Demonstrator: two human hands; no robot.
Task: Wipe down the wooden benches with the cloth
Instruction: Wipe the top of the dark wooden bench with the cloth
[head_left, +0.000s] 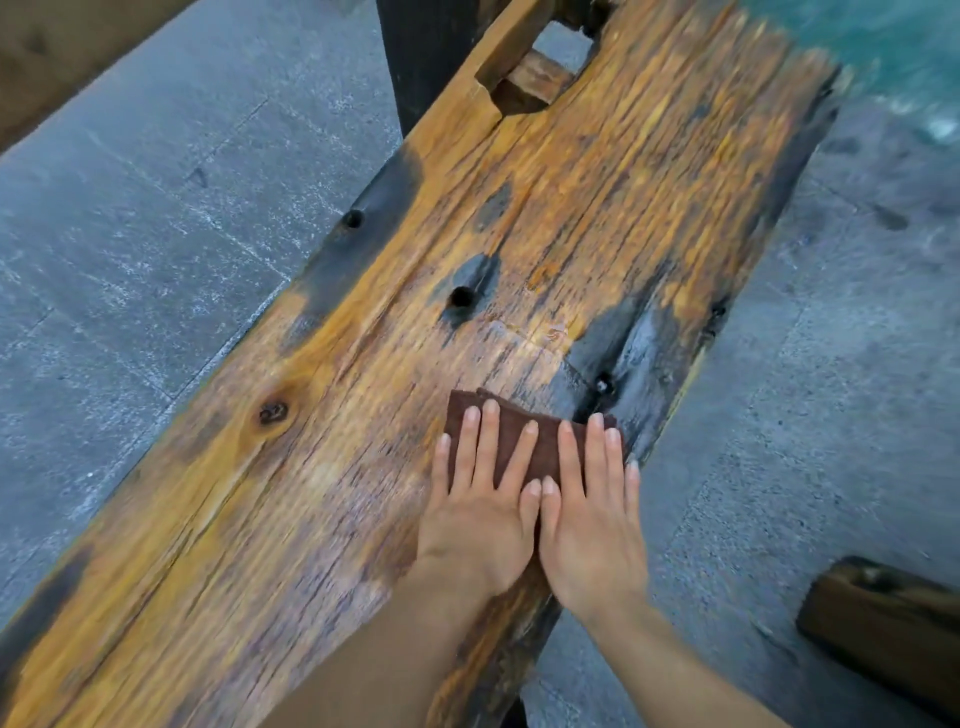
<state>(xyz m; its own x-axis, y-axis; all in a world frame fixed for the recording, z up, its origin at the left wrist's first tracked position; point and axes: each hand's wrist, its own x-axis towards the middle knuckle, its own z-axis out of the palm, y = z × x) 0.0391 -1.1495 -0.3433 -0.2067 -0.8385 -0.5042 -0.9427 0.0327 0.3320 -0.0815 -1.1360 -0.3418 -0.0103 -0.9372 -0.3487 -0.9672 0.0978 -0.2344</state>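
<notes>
Two hands, left hand (478, 519) and right hand (592, 530), lie flat with fingers spread, pressing the brown cloth (548, 441) onto the bench (337, 415) at lower centre-right; wet sheen just above suggests that patch is wiped, the upper stretch seemingly not; another bench (883, 613) sits lower right; knot holes (461, 297) may snag.

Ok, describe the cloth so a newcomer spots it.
Find the long wooden bench crossing the grey paving. Near its right edge the left hand and right hand press flat, side by side. Under their fingers lies the cloth: a dark brown rectangle, matte beside the glossy black patch.
</notes>
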